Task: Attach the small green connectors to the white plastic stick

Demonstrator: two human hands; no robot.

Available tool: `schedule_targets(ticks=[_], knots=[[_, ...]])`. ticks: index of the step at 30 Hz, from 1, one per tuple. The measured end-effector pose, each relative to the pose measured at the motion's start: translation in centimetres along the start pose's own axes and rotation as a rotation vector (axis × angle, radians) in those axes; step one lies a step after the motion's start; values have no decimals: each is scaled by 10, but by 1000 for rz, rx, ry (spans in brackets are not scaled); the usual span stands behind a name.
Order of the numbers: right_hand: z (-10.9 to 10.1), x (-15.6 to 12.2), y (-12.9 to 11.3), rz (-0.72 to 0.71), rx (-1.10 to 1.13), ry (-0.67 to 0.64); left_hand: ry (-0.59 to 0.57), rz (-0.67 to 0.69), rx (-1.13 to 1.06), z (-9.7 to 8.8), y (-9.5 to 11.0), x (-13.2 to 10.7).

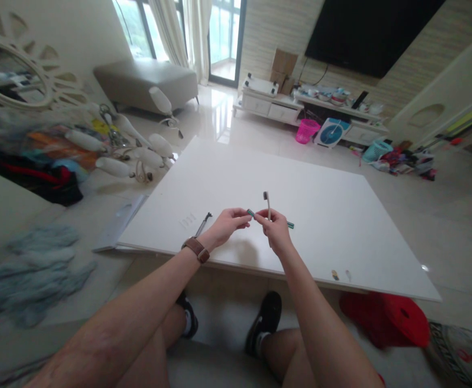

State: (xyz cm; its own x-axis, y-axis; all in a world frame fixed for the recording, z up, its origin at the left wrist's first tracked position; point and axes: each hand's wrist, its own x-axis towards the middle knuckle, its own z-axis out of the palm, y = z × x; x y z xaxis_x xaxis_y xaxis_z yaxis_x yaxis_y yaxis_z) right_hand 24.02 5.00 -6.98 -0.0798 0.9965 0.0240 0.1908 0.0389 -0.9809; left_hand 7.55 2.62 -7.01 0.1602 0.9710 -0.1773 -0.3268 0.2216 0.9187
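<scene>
My right hand is closed round the handle of a toothbrush, whose dark bristle head stands upright above my fingers. A thin teal stick runs across between both hands; its far end shows at the right of my right hand. My left hand, with a brown watch strap on the wrist, pinches the left end of that teal stick. Both hands hover over the near part of a large white board. A dark pen-like tool lies on the board just left of my left hand.
A red object lies under the board's near right corner. A white chandelier rests on the floor at the left, with clutter behind it. A blue-grey cloth is at far left. My shoes sit below the board's near edge.
</scene>
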Motion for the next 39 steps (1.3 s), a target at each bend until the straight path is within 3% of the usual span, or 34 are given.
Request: schedule_targets(ticks=[5,10,16,20,25,29,33,36,39], knots=[[0,-2,-6,-23,-18,-64,9,-6,-41,-1,5,0],[-15,-1,-18,-75,-144,-20,44,-8,-65,-4,12,0],[-26,-3,-20,-157,-370,-154,58,-24,-50,-9,17,0],[-30,-3,-20,-188,-554,34,72,-28,3,-10,15,0],[-32,-4,-19,-195,-523,-139,53,-50,27,-9,12,1],[-34,-2,-18,-184,-531,-3,49,-55,31,-11,11,1],[-35,-1,-19,-163,-505,-135,22,-85,-4,-11,12,0],[-36,-1,-20,-162,-548,-13,-11,-95,-11,-11,12,0],[-37,-2,-21,-169,-493,-87,-26,-101,-22,-10,12,0]])
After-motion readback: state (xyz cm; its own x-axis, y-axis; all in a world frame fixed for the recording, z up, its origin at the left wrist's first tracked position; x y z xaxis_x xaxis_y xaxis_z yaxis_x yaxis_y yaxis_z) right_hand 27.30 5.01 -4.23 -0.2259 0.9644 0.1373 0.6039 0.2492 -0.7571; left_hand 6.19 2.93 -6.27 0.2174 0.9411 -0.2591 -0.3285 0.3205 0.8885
